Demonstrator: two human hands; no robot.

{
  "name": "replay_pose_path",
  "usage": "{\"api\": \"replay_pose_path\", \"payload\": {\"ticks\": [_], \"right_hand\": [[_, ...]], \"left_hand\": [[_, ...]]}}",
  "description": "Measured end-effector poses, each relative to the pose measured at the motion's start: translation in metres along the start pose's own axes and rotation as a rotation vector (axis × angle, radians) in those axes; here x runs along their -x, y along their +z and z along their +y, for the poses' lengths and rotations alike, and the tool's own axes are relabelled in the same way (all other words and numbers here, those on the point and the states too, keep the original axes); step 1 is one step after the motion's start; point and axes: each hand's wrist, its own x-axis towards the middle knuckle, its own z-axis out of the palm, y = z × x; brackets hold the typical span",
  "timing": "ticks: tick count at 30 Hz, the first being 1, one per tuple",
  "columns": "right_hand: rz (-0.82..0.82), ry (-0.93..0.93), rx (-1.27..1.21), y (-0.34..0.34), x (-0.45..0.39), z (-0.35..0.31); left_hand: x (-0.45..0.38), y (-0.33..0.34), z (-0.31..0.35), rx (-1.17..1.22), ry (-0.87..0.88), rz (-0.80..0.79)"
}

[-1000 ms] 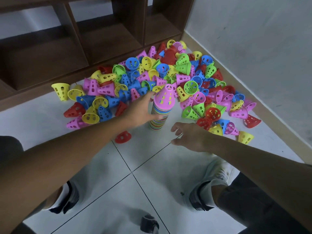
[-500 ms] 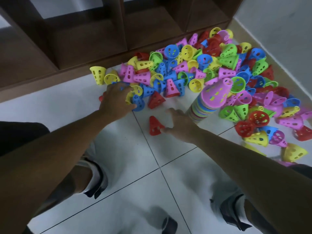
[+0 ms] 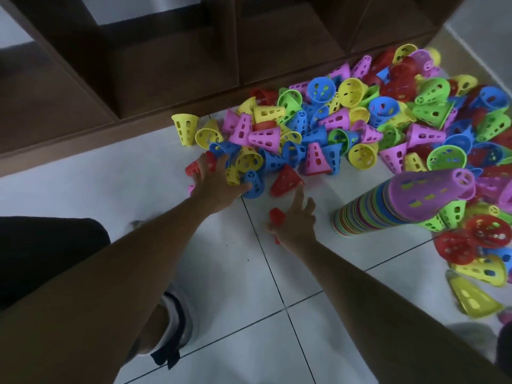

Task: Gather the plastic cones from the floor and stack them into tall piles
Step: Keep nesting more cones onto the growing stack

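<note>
The light in here is dim and cool. The white floor tiles [image 3: 318, 342] give back a soft, even sheen with no hard glare, and the wooden shelf unit [image 3: 171, 65] sinks into deep shadow. Both forearms look dark and underlit. The tall stack of cones [image 3: 393, 206] smears with motion blur, and the yellow cone [image 3: 471, 297] at the right edge looks stretched by the wide lens.

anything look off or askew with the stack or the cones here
The stack, topped by a pink cone, leans hard to the right in this wide-angle view, so it may be tippy. The loose cones lie jumbled on their sides, some upside down, none visibly damaged.
</note>
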Motion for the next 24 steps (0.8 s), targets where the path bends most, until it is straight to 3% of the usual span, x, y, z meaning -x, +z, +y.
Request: {"api": "replay_pose_path", "payload": {"ticks": [4, 8, 17, 24], "right_hand": [[0.166, -0.173, 0.005, 0.004, -0.016, 0.008], [0.229, -0.245, 0.059, -0.004, -0.034, 0.008], [0.065, -0.402, 0.177, -0.015, -0.059, 0.003], [-0.025, -0.406, 0.131, -0.012, -0.062, -0.001]], "left_hand": [[-0.004, 0.01, 0.008, -0.026, -0.035, 0.026], [-0.007, 0.017, 0.018, -0.019, -0.089, 0.047], [-0.019, 0.026, 0.021, -0.079, -0.107, 0.178], [-0.021, 0.028, 0.015, -0.241, -0.079, 0.121]]}}
